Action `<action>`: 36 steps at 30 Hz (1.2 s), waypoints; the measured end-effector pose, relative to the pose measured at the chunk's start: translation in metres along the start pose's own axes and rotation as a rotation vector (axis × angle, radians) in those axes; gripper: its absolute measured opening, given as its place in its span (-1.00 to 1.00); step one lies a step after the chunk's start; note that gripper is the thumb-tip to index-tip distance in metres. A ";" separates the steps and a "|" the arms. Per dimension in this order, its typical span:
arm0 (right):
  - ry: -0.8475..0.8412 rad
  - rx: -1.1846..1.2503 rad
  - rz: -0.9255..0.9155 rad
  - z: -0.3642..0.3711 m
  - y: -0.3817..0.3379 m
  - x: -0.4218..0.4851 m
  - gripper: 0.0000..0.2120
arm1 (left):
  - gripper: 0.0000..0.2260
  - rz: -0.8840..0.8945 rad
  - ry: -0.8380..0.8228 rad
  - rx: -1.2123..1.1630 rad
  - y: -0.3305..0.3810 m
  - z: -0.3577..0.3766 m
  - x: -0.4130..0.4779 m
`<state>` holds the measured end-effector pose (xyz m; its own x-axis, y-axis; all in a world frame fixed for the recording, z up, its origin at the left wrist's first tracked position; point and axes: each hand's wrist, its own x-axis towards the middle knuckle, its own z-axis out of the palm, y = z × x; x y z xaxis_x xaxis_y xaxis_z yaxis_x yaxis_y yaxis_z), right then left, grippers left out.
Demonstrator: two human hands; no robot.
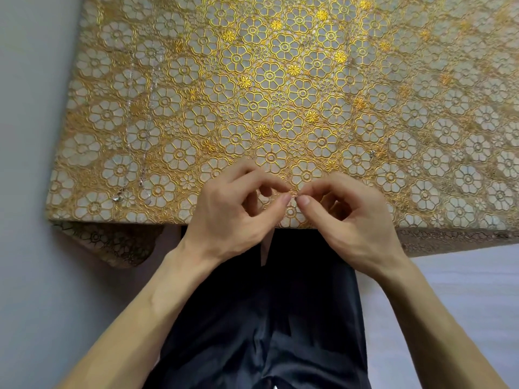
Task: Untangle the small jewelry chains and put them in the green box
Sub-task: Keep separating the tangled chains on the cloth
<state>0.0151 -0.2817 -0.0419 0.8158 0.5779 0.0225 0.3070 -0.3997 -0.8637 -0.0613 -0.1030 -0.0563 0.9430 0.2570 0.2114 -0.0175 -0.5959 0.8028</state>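
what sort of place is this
Most likely a home: a table under a gold flowered tablecloth, silver chains laid on it, the left hand and right hand pinching a small silver piece.

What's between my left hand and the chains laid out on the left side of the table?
Only bare tablecloth. In the head view, the stretch from the left hand to the chains holds no other object.
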 end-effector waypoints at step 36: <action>-0.075 -0.137 -0.033 0.002 -0.003 0.004 -0.94 | -0.97 0.192 0.041 0.045 -0.014 0.010 -0.009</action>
<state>0.0163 -0.2766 -0.0405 0.7669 0.6417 0.0083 0.4014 -0.4696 -0.7864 -0.0667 -0.1047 -0.0749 0.9095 0.1659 0.3811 -0.1795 -0.6703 0.7201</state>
